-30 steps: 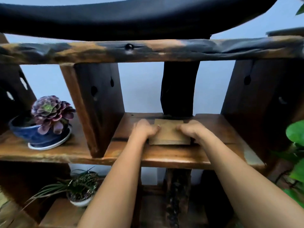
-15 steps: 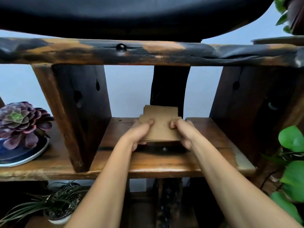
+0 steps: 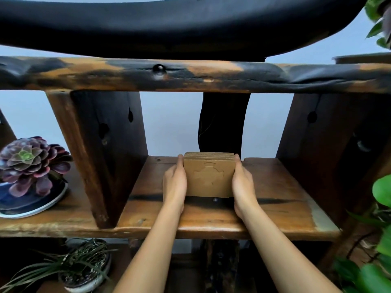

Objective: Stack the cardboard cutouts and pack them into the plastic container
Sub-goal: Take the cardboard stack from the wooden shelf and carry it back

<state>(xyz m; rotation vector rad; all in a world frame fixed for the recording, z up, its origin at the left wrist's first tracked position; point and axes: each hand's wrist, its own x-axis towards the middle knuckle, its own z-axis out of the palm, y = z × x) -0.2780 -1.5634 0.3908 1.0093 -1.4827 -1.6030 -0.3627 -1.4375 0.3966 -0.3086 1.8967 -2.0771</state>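
While pressed flat from both sides, cutouts (image 3: 209, 176) standing on edge as one squared stack on shelf (image 3: 275, 187), lower edge tilted toward the camera, roughly mid-shelf between two dark uprights. Left hand (image 3: 174, 187) flat against the stack's left edge, fingers straight and pointing away; right hand (image 3: 243, 187) mirrored on the right edge. Grip on each side clamping the stack, palms and fingers touching cardboard. Front sheet plain brown, bearing a cut outline like a rounded cross or puzzle tab; no print, brand or label readable on it. Several sheet edges visible fanned slightly at the top. No writing legible anywhere on the wood either.

To the left, beyond an upright, succulent (image 3: 29, 159) with purple leaves and green centre in a blue pot on a saucer (image 3: 42, 206), well apart from the stack. Below, on a lower shelf, grassy plant (image 3: 82, 269) in a small pot. At far right, broad green leaves (image 3: 380, 191), blurred. Above, dark curved beam (image 3: 169, 24) over a scorched wooden rail (image 3: 211, 77).
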